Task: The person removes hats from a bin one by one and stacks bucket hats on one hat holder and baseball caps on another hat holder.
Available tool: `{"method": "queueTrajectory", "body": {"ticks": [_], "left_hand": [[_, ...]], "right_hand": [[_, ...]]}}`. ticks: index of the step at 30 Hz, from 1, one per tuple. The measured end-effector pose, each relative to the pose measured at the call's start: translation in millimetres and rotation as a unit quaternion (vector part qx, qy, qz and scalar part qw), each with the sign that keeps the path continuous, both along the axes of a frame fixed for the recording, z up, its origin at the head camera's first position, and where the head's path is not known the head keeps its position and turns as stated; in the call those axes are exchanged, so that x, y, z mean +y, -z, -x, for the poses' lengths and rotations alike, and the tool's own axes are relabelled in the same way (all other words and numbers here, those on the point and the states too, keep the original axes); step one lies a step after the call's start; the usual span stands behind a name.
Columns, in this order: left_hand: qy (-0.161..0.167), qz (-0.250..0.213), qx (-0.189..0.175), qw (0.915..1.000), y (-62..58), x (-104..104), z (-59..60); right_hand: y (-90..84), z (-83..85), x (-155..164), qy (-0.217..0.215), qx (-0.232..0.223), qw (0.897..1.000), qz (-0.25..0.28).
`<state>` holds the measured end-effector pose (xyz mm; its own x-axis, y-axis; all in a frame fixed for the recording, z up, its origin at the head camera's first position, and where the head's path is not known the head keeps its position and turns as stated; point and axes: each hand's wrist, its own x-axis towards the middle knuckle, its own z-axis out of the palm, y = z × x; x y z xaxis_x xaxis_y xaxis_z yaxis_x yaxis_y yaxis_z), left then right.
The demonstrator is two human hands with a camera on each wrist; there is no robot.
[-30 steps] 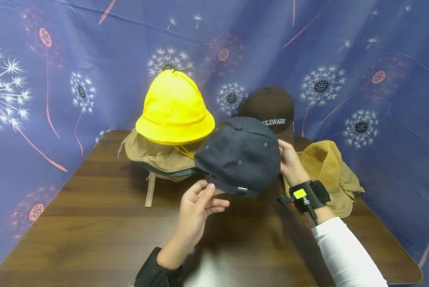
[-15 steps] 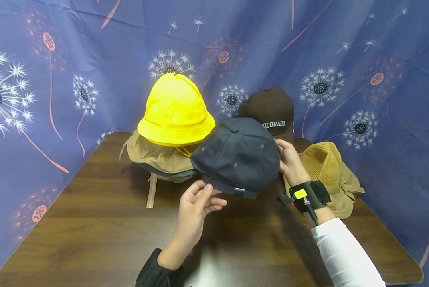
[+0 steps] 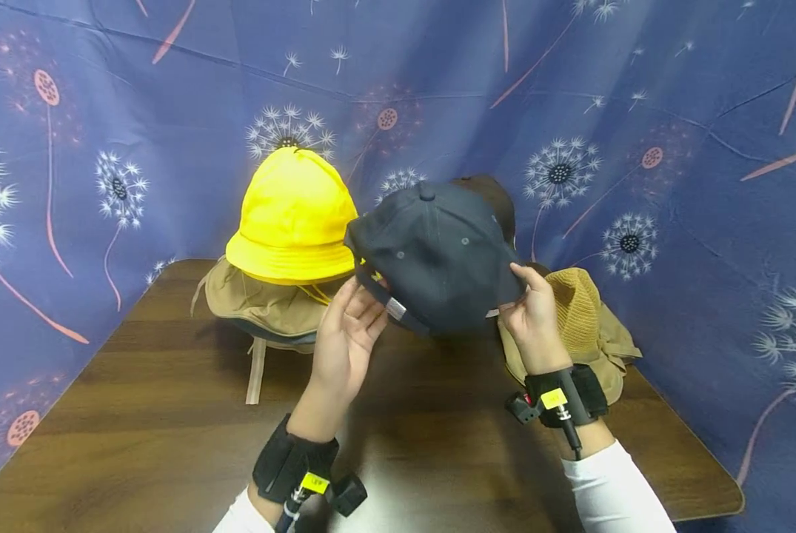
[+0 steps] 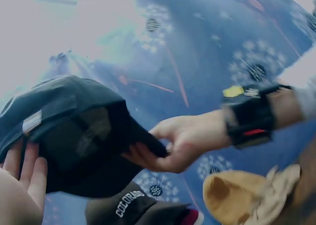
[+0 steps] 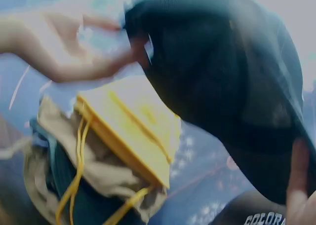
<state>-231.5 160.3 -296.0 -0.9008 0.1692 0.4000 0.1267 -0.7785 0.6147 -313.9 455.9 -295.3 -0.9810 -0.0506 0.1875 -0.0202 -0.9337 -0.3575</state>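
Note:
A navy baseball cap (image 3: 437, 259) is held up over the table between both hands, its crown toward the head camera. My right hand (image 3: 533, 318) grips its brim, thumb on one side and fingers on the other. At the cap's back, my left hand (image 3: 347, 337) holds the edge by the strap (image 3: 404, 311), which has a small metal buckle. In the right wrist view, the left hand (image 5: 64, 47) pinches that edge, with a finger in the strap opening. The dark inside of the cap (image 4: 84, 146) faces the left wrist camera.
At left, a yellow bucket hat (image 3: 294, 222) sits on a stack of khaki hats (image 3: 258, 303) with hanging straps. Behind the held cap is a brown COLORADO cap (image 4: 131, 205). A mustard knit hat (image 3: 574, 307) lies on khaki hats at right. A blue dandelion-print cloth (image 3: 204, 89) hangs behind the table (image 3: 138, 437).
The cap has been raised and tilted, so the strap opening now shows at its left. My left hand has moved up and turned its palm to view. The head view has shifted slightly right.

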Motion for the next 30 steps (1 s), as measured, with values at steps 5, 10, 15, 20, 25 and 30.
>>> {"method": "queueTrajectory", "body": {"ticks": [5,10,15,20,25,30], "left_hand": [[0.039,-0.068,-0.061,0.9951,-8.1,6.8,18.7],[0.046,-0.103,-0.058,0.9919,5.0,30.2,14.5],[0.017,-0.075,0.076,0.9941,26.6,58.6,-0.2],[-0.053,0.043,0.148,0.9866,20.8,80.3,-5.8],[-0.087,0.101,0.114,0.9844,4.9,86.0,-3.7],[-0.110,0.144,0.129,0.9750,2.2,83.0,-0.1]], "right_hand": [[-24.2,-57.8,-44.3,0.098,0.000,0.995,0.021],[-22.9,-75.0,-66.8,0.191,0.000,0.981,-0.022],[-18.3,-74.8,-73.4,0.237,-0.018,0.971,-0.030],[-11.3,-75.7,-75.7,0.243,-0.010,0.969,-0.052],[0.9,-81.9,-77.3,0.236,0.004,0.966,-0.101],[10.7,-86.8,-72.4,0.227,0.020,0.966,-0.122]]}}
